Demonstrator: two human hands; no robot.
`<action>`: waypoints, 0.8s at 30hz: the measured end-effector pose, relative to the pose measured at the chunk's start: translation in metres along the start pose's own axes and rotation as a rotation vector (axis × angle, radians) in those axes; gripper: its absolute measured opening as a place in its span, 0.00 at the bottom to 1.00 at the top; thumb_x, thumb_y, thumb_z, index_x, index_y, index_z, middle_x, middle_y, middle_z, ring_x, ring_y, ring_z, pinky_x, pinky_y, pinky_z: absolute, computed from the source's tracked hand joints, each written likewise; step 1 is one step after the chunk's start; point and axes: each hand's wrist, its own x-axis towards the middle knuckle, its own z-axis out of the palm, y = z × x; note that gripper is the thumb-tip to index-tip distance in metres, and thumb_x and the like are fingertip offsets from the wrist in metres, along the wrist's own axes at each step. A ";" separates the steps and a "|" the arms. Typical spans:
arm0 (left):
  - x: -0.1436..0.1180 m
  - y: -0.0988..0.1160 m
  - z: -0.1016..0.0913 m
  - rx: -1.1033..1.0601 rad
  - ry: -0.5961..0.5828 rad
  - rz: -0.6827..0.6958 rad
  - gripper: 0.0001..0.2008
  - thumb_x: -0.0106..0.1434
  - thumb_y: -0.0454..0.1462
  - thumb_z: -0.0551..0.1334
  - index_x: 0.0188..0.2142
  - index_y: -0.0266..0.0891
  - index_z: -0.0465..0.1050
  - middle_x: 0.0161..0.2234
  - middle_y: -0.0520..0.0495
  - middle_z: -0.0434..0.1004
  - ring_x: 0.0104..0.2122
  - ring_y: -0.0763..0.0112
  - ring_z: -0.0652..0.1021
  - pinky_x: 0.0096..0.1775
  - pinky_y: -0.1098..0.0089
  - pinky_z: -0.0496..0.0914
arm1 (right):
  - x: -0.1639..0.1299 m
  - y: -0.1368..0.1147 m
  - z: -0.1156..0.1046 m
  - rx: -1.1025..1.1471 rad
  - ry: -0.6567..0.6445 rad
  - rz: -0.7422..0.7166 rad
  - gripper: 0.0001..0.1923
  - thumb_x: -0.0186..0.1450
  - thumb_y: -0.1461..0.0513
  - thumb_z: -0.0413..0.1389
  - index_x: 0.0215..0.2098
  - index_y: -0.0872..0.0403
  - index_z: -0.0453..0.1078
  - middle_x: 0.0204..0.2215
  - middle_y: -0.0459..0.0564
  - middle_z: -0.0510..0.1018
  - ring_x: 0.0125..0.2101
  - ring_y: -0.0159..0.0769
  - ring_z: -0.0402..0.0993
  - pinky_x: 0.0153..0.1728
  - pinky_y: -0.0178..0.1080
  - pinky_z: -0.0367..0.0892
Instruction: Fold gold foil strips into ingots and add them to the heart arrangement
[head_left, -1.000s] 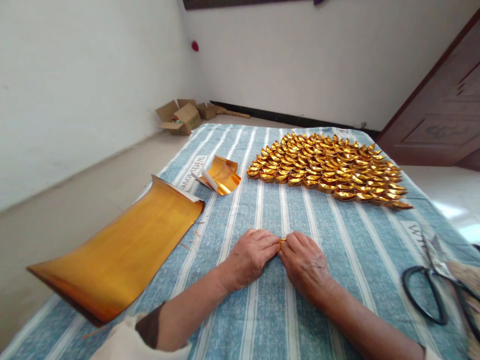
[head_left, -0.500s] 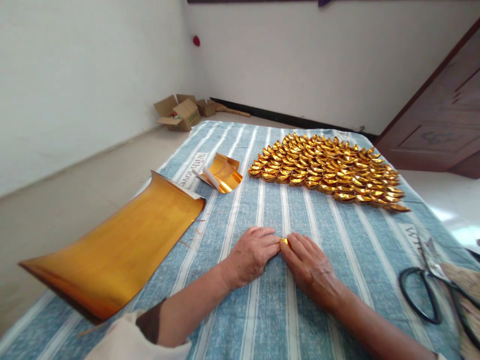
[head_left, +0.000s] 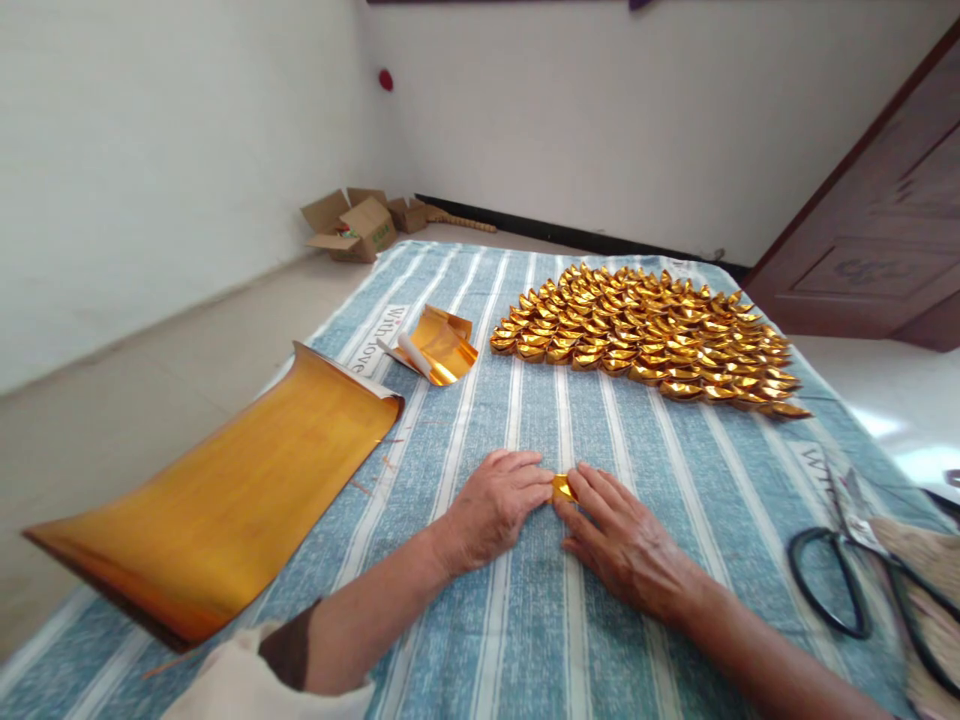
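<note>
- Since a second ago, the right hand (head_left: 626, 535) has been flattened and its fingers spread, so that more of the small gold foil piece (head_left: 562, 487) is uncovered; the left hand (head_left: 499, 503) has hardly shifted.
- The gold foil piece is lying on the striped blue cloth (head_left: 525, 640), directly between the fingertips of both hands and touching both.
- The left hand is kept loosely curled, its fingertips pressed against the piece's left edge; the right hand is laid flat with fingers extended, the index fingertip resting on the piece's right side. Whether the piece is pinched or only pressed down cannot be told.
- The long axis of the piece cannot be made out, since so little of it shows; neither hand is clearly nearer.
- One foil piece is in hand.
- One large gold foil sheet (head_left: 225, 500) is curled at the left edge of the cloth.
- One smaller folded gold sheet (head_left: 439, 345) is lying beyond it.
- Folded gold ingots (head_left: 645, 335) are massed in rows further off, too many to be counted.
- One pair of black-handled scissors (head_left: 840, 580) is seen at the right.
</note>
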 end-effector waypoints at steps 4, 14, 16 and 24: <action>0.000 0.000 0.000 0.002 -0.007 -0.001 0.10 0.65 0.32 0.57 0.43 0.42 0.74 0.46 0.49 0.78 0.53 0.63 0.71 0.53 0.59 0.63 | -0.001 0.002 0.003 0.035 0.046 -0.004 0.16 0.68 0.63 0.49 0.52 0.60 0.65 0.52 0.62 0.70 0.58 0.51 0.60 0.54 0.54 0.66; 0.000 -0.001 0.000 0.006 -0.012 0.007 0.09 0.65 0.31 0.58 0.43 0.41 0.73 0.46 0.50 0.78 0.53 0.61 0.70 0.52 0.59 0.63 | -0.005 0.016 -0.003 0.099 0.055 -0.092 0.16 0.68 0.65 0.48 0.53 0.59 0.64 0.53 0.59 0.71 0.59 0.47 0.60 0.56 0.52 0.66; 0.000 -0.001 0.000 0.013 -0.011 0.010 0.09 0.65 0.32 0.57 0.43 0.41 0.73 0.46 0.50 0.78 0.52 0.61 0.71 0.51 0.59 0.63 | -0.006 0.017 -0.002 0.099 0.080 -0.079 0.18 0.68 0.66 0.48 0.56 0.61 0.62 0.53 0.59 0.71 0.60 0.46 0.60 0.56 0.52 0.66; -0.001 -0.003 0.002 0.027 -0.003 0.031 0.08 0.65 0.32 0.58 0.43 0.40 0.73 0.45 0.50 0.78 0.52 0.62 0.71 0.52 0.60 0.63 | -0.006 0.016 0.001 0.124 0.050 -0.059 0.15 0.68 0.64 0.49 0.51 0.60 0.67 0.51 0.59 0.73 0.60 0.47 0.60 0.57 0.52 0.64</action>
